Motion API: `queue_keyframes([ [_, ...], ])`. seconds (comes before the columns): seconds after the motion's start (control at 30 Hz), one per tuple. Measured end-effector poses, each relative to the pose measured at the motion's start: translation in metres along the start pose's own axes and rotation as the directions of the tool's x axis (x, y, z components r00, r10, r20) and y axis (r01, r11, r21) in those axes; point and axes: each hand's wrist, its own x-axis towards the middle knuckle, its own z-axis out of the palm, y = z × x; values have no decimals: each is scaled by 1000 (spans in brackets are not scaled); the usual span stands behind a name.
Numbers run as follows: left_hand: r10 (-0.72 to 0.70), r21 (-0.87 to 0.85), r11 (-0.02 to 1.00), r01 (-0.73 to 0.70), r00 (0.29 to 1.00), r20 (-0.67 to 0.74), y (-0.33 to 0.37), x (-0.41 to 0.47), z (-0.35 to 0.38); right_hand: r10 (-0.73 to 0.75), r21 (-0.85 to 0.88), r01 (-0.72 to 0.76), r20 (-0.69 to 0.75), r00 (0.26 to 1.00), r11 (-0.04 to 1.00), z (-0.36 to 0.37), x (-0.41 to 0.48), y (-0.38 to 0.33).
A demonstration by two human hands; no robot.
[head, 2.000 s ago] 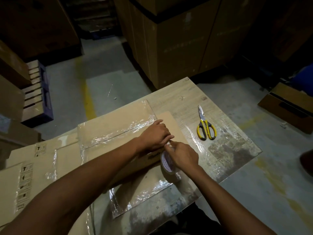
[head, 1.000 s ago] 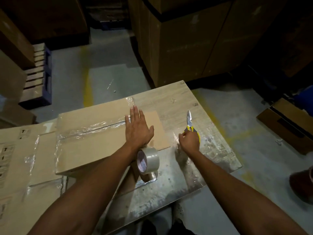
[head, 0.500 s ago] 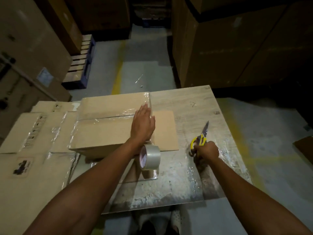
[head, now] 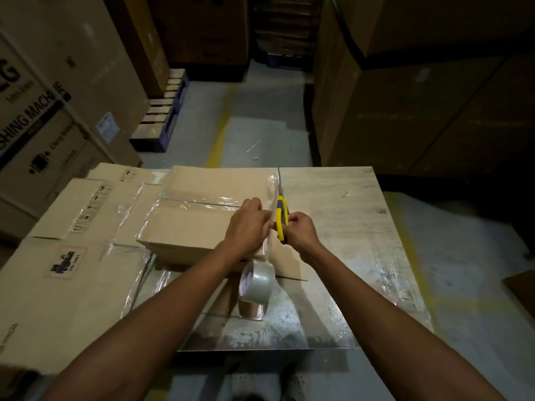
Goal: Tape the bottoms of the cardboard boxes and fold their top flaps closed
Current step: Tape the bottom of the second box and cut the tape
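The left hand (head: 249, 224) is pinching the tape (head: 271, 195) at the box (head: 197, 224) edge. The right hand (head: 299, 230) is now holding the scissors (head: 280, 211) beside it, lifted off the worktop (head: 347, 233).

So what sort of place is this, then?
Most likely a warehouse packing area: tall stacked washing-machine cartons, a pallet on the floor beside them, and a yellow line painted along the aisle.

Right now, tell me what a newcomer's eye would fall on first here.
The yellow scissors, gripped by the right hand at the taped box's right edge, stand out at the middle of the view. The left hand pinches the clear tape beside them. A tape roll stands on edge just nearer, in front of the box.
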Motion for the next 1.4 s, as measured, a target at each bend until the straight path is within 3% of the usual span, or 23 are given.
queue_keyframes([
  [0.1,-181,-222,957,186,983,44,2,-18,-7,26,8,-27,104,994,1000,16,-9,-7],
  [0.2,-270,-412,873,261,962,37,0,-31,-16,57,-53,-51,112,992,997,24,-9,-6],
  [0.4,-534,-403,770,494,845,16,5,-67,-12,81,-114,-74,58,995,991,28,2,-3],
  [0.67,-666,-517,600,611,739,101,28,-84,0,70,-173,-52,102,992,984,24,13,-8],
  [0.77,-695,-573,509,642,699,165,34,-95,13,69,-154,-48,134,989,987,24,18,-2],
  [0.93,-695,-761,293,578,676,245,42,-120,34,12,-123,7,156,988,992,24,16,1],
  [1.07,-731,-670,399,626,658,179,43,-119,30,-4,-151,33,186,982,988,21,21,-1],
  [1.17,-752,-604,405,686,626,207,37,-122,30,11,-160,24,220,975,987,20,25,-2],
  [1.23,-698,-618,432,657,677,231,32,-122,33,11,-169,29,228,974,985,20,27,-2],
  [1.3,-627,-687,390,613,723,289,27,-124,35,8,-187,40,250,968,982,19,28,-3],
  [1.4,-567,-764,243,597,727,388,25,-131,29,-58,-231,144,341,938,962,8,24,-7],
])
